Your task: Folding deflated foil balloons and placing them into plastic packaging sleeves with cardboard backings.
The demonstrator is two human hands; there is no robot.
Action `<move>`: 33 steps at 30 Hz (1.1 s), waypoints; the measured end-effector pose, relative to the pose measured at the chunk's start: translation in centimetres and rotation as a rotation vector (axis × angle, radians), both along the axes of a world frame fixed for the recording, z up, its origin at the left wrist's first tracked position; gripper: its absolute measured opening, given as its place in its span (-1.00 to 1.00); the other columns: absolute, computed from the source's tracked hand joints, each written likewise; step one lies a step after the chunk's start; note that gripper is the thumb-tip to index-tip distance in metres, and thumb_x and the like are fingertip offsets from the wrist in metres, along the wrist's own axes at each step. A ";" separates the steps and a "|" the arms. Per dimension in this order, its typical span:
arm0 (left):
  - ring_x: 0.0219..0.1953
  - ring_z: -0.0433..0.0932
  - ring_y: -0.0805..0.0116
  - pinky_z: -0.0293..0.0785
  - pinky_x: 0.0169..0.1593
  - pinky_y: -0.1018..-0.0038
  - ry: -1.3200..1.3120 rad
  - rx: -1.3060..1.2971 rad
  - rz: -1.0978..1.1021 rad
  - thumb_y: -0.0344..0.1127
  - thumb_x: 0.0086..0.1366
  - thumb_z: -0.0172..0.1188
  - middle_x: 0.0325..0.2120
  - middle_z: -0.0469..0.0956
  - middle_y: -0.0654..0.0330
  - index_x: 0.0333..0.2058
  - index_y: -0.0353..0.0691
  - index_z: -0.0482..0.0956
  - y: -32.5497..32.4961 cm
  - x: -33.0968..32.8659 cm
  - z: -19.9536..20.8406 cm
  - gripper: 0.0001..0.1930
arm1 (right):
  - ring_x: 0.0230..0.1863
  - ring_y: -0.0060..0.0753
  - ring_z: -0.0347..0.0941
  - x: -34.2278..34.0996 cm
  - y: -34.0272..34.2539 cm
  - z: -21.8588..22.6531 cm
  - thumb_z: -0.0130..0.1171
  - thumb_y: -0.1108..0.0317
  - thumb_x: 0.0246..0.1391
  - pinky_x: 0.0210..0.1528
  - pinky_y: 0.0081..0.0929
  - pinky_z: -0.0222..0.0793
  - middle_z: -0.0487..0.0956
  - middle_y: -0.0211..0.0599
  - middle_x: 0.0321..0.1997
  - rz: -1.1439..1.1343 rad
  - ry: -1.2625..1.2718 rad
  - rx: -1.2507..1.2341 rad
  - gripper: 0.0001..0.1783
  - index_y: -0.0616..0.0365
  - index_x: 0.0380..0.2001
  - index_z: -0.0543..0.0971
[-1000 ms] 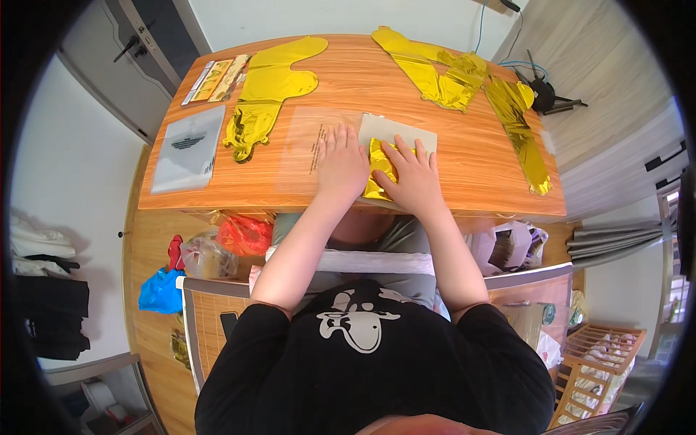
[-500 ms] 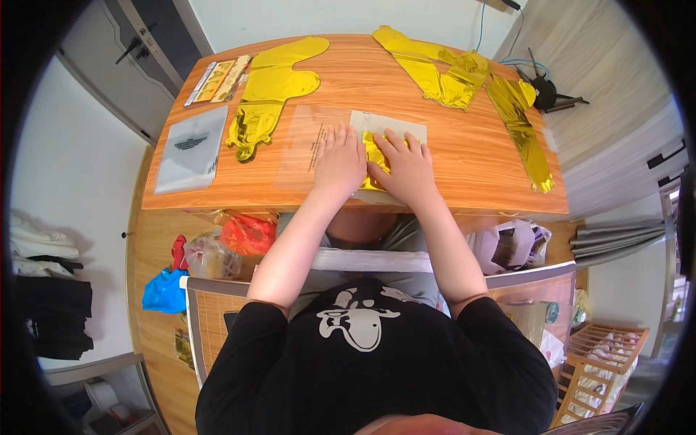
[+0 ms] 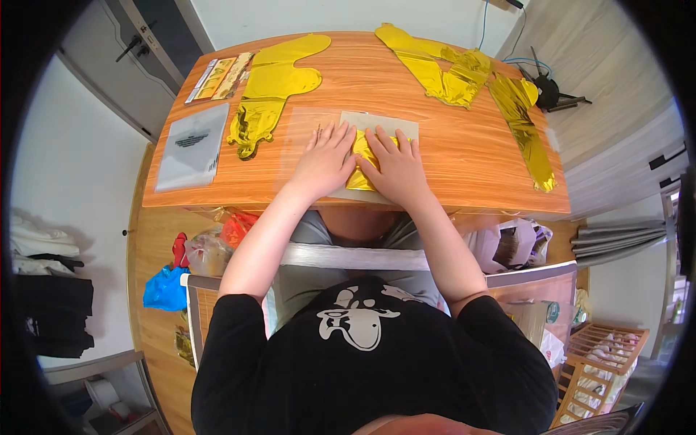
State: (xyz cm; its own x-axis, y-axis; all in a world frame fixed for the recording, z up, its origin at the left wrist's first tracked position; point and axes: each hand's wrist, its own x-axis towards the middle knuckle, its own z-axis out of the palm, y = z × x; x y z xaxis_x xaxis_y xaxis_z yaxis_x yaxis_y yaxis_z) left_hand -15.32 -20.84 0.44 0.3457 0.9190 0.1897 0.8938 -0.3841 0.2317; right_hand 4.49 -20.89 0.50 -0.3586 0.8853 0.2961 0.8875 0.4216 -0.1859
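Note:
Near the table's front edge lies a folded piece of gold foil (image 3: pixel 359 181), on a grey card (image 3: pixel 359 117). My right hand (image 3: pixel 397 170) rests on the foil and card with its fingers stretched out and apart. Beside it, my left hand (image 3: pixel 322 163) lies flat with straight fingers, across a clear plastic bag (image 3: pixel 292 130) and against the left side of the foil and card. Parts of the foil, card and bag are hidden under my hands. Both hands are open, pressing down from above.
On the wooden table (image 3: pixel 348 76) a flat gold foil balloon (image 3: pixel 279 76) lies at left. Another gold foil piece (image 3: pixel 449 81) is at far right, with a foil strip (image 3: pixel 533 141) nearer. Clear bags (image 3: pixel 192 148) and printed packets (image 3: pixel 217 78) lie left. A black device (image 3: pixel 549 93) stands right.
The grey card and gold foil have shifted slightly left. My left hand has moved left and turned outward over the clear bag; my right hand has moved a little left.

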 end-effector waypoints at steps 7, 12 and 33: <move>0.55 0.01 -0.03 -0.13 0.55 0.00 0.025 -0.055 -0.036 -0.04 0.52 -0.10 0.50 0.12 0.05 0.49 -0.14 0.12 -0.3 0.6 0.7 -0.35 | 0.55 0.25 0.06 -2.0 -0.1 -0.4 -0.13 -0.29 0.36 0.56 0.27 -0.21 0.20 -0.10 0.58 -0.021 0.131 -0.064 -0.14 -0.01 0.53 0.16; 0.55 0.02 -0.03 -0.09 0.55 0.02 0.029 -0.027 -0.036 0.01 0.51 -0.07 0.50 0.11 -0.03 0.48 -0.17 0.14 -0.4 0.7 0.2 -0.33 | 0.55 0.26 0.08 -1.9 0.0 -0.2 0.00 -0.15 0.37 0.54 0.23 -0.12 0.16 0.03 0.58 -0.015 0.267 -0.059 -0.19 0.09 0.50 0.19; 0.54 0.01 -0.08 -0.08 0.54 0.01 0.061 0.000 -0.012 0.04 0.52 -0.05 0.50 0.09 -0.08 0.46 -0.25 0.13 0.0 0.2 0.4 -0.30 | 0.48 0.16 0.25 -0.6 -1.4 -1.3 0.04 0.06 0.39 0.51 0.00 0.11 0.33 0.23 0.45 0.021 0.114 0.032 -0.31 0.44 0.34 0.34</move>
State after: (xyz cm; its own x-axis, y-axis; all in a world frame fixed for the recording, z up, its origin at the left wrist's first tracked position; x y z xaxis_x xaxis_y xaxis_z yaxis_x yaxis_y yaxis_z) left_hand -15.15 -20.85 0.83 0.3676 0.9146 0.1684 0.9015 -0.3949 0.1769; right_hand 3.93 -22.31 -0.77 -0.3391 0.8676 0.3636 0.8523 0.4469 -0.2716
